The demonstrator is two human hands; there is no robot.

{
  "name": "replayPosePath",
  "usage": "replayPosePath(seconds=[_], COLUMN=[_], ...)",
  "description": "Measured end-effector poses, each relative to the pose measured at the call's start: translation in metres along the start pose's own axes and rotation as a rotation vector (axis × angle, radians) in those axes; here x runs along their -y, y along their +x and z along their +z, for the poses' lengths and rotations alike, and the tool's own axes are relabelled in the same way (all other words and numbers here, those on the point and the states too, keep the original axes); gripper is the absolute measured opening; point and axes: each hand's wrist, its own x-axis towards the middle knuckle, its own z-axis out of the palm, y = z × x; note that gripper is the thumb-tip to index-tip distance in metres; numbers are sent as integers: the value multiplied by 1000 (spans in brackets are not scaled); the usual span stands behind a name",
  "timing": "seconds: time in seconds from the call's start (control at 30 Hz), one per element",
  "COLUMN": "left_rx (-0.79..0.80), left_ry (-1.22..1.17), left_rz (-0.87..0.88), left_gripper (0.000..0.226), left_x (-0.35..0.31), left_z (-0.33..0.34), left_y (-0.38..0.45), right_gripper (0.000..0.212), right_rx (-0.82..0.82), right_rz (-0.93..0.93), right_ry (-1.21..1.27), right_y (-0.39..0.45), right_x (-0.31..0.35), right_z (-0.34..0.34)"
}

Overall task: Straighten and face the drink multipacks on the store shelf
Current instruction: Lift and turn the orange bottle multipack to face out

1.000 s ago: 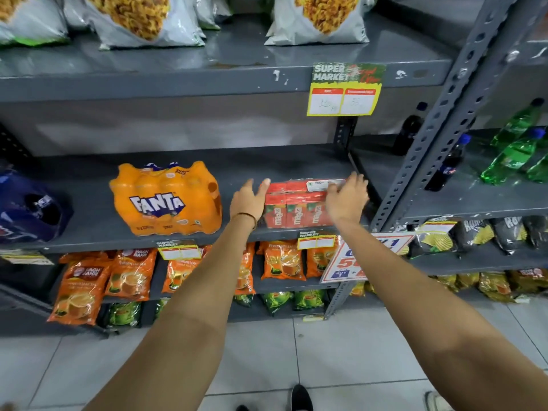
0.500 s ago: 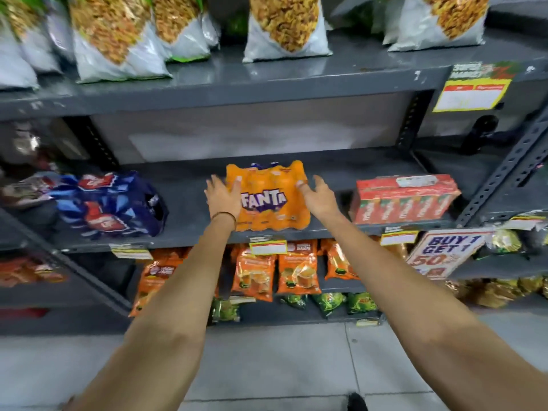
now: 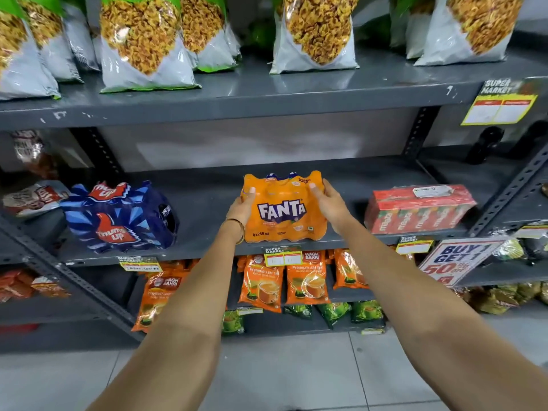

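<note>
An orange Fanta multipack (image 3: 283,207) stands at the front edge of the grey middle shelf (image 3: 207,203), its label facing me. My left hand (image 3: 243,206) grips its left side and my right hand (image 3: 329,203) grips its right side. To the right, a red Maaza carton multipack (image 3: 418,209) lies near the shelf edge, slightly angled. On the left sits a blue Thums Up multipack (image 3: 121,216), turned askew with its end toward the right.
Snack bags (image 3: 142,43) line the top shelf. Orange tea packets (image 3: 284,277) and green packets fill the lower shelves. A "Buy 1 Get 1" sign (image 3: 456,259) hangs at the right. Slotted steel uprights (image 3: 510,191) frame the bays. Grey tile floor lies below.
My hands left the red Maaza pack, moved left to the Fanta pack and closed on its two sides. The view panned left and came nearer the shelf.
</note>
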Motion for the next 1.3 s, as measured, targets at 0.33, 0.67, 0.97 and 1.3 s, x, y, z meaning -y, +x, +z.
replayPosePath(seconds=[0.33,0.67,0.97,1.3], left_rx=[9,-44,-42,-45], left_ry=[-11,-15,-29,2], left_rz=[32,35,17,23], left_gripper=[66,62,63,61], left_x=[1,3,-1,-3], left_z=[-3,-1,0,0], left_y=[7,5,0,-1], right_gripper=[62,59,60,62], right_rx=[-51,-33,-7,-4], right_rz=[-44,-36,-37,-31], right_ry=[-24,-19,-51,-42], right_y=[4,12,7,3], right_x=[-7,-4,-1,0], right_z=[3,4,3,5])
